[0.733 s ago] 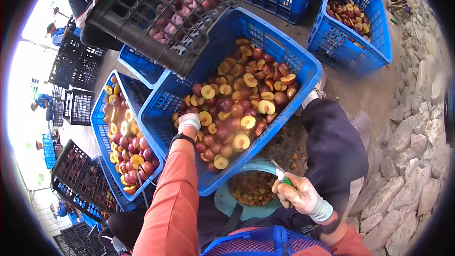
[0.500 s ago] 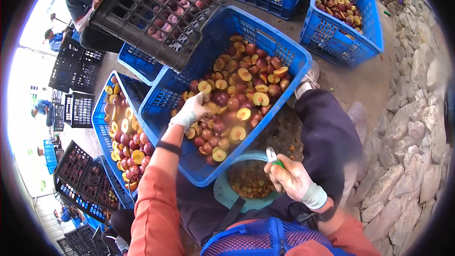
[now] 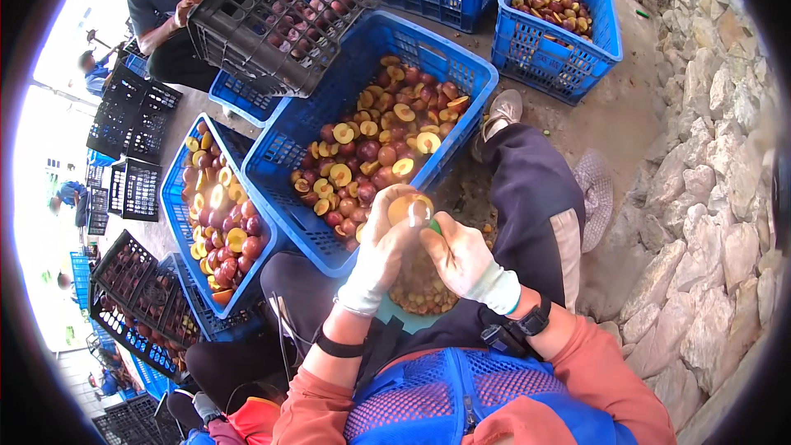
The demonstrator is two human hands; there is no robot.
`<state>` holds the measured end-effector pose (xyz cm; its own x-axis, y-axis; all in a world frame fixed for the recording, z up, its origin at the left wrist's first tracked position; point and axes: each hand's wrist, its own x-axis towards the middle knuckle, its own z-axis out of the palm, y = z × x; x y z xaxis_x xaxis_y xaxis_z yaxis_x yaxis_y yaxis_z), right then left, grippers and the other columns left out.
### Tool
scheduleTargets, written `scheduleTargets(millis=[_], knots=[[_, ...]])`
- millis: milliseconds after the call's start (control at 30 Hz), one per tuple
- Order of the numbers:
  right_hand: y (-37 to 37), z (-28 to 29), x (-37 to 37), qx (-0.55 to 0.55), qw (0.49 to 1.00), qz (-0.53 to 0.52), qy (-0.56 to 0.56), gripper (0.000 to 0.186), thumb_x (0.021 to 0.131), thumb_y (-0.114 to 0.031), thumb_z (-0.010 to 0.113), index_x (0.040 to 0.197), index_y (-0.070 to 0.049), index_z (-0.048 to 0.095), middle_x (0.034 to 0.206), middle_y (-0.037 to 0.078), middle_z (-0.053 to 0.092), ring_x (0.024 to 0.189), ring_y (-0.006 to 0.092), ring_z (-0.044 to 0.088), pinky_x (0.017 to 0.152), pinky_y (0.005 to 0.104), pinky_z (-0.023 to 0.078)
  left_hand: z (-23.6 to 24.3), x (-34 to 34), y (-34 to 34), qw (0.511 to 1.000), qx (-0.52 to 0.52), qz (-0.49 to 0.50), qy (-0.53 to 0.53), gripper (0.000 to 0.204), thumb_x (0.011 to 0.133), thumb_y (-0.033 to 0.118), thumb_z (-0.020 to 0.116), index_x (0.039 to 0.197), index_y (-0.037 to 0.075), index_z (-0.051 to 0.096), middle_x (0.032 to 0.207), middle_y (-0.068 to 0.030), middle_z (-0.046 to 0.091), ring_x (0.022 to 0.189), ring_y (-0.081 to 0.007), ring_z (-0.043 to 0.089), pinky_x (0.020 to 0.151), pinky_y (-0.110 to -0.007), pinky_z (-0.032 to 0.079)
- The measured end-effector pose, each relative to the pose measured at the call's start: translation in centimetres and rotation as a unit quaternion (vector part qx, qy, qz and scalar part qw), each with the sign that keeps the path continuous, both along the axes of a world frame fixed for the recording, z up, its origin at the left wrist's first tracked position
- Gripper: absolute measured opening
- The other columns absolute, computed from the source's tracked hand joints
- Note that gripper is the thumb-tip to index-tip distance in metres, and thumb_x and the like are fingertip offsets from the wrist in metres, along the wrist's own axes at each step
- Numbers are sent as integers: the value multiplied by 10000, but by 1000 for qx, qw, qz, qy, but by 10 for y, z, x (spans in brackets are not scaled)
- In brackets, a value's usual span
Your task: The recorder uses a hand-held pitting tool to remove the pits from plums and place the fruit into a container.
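My left hand [image 3: 379, 251], in a pale glove, holds a cut plum [image 3: 409, 206] over a teal bucket [image 3: 395, 313] of small fruit pieces. My right hand [image 3: 463, 259], also gloved, grips a green-handled tool [image 3: 432, 227], its metal end at the plum; the exact contact is hard to make out. Just beyond my hands stands a large blue crate [image 3: 278, 202] holding halved and whole red plums [image 3: 375, 148] with yellow flesh. A second blue crate [image 3: 173, 202] of similar fruit is at my left.
A co-worker's hands [image 3: 188, 0] are at a black crate [image 3: 272, 58] of plums above the large crate. More blue crates [image 3: 556, 53] stand beyond, black crates [image 3: 132, 132] at far left. Rough stones [image 3: 709, 247] line the right side, beside my leg [image 3: 531, 198].
My left hand has come out of the large crate toward me with a plum. My right hand has moved up and left with the tool, so both hands now meet over the bucket.
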<state>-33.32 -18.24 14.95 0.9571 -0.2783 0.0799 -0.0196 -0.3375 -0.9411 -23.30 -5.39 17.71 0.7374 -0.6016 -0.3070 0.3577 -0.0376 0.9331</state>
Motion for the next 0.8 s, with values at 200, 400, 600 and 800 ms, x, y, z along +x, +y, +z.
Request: scheduleTargets(millis=[200, 400, 600, 800], knots=[[7, 1, -1, 51, 997, 62, 6, 281, 1050, -301, 544, 985, -29, 549, 817, 235, 617, 742, 442, 600, 618, 452, 466, -8, -4, 17, 988, 25, -34, -151, 500, 965, 326, 672, 1341, 57, 482, 1057, -31, 583, 830, -81, 525, 700, -216, 432], [-4, 19, -4, 512, 815, 159, 217, 257, 1084, -346, 483, 1021, -103, 537, 753, -76, 445, 565, 24, 407, 472, 225, 311, 1, -1, 26, 964, 120, -72, -226, 413, 981, 237, 634, 1332, 60, 507, 1054, -75, 627, 945, -160, 602, 842, -289, 486], [-16, 2, -12, 671, 670, 236, 213, 442, 1068, -519, 435, 866, -132, 505, 604, -69, 307, 421, 41, 246, 384, 234, 183, -6, -6, 15, 964, 29, -95, -245, 369, 978, 132, 604, 1321, 24, 521, 1176, -89, 599, 1088, -168, 578, 957, -304, 460], [-23, -4, -18, 644, 692, 225, 238, 444, 1054, -523, 469, 874, -119, 513, 606, -70, 301, 430, 41, 270, 387, 232, 193, 2, 17, 17, 957, 75, -212, -182, 327, 983, 170, 603, 1271, 24, 547, 1138, -85, 579, 1047, -151, 562, 915, -295, 461]])
